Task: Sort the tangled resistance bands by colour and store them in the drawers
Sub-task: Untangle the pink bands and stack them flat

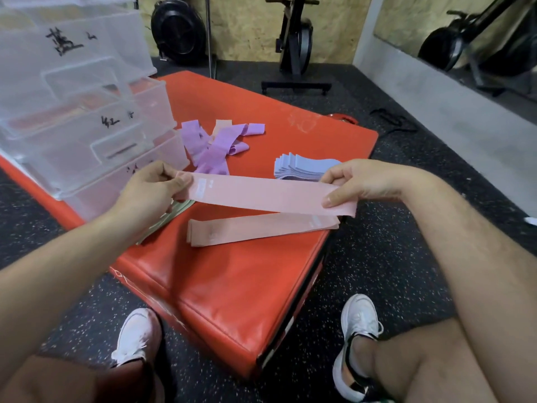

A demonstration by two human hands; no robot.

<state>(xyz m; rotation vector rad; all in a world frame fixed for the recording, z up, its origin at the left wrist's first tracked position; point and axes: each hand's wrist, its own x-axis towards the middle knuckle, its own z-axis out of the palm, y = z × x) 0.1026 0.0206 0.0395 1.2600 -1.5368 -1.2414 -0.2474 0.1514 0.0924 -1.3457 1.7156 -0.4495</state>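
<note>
The pink band (pixel 261 196) is pulled flat between both hands at mid-frame. The left hand (pixel 151 187) pinches one end and the right hand (pixel 357 181) pinches the other, thumb on top. Right under it is the pink pile (pixel 261 229) on the red mat (pixel 232 286), so I'd guess it goes there. My worry is that the pile hangs near the mat's right edge, so a sloppy drop could slide bands onto the floor. The purple tangle (pixel 215 144) up-centre also has a pinkish strip (pixel 222 126) buried in it, which is easy to miss. The blue stack (pixel 302 170) sits just behind the right hand, and the drawers (pixel 87 135) are upper left with scrawled labels, so picking the wrong drawer seems possible too.
</note>
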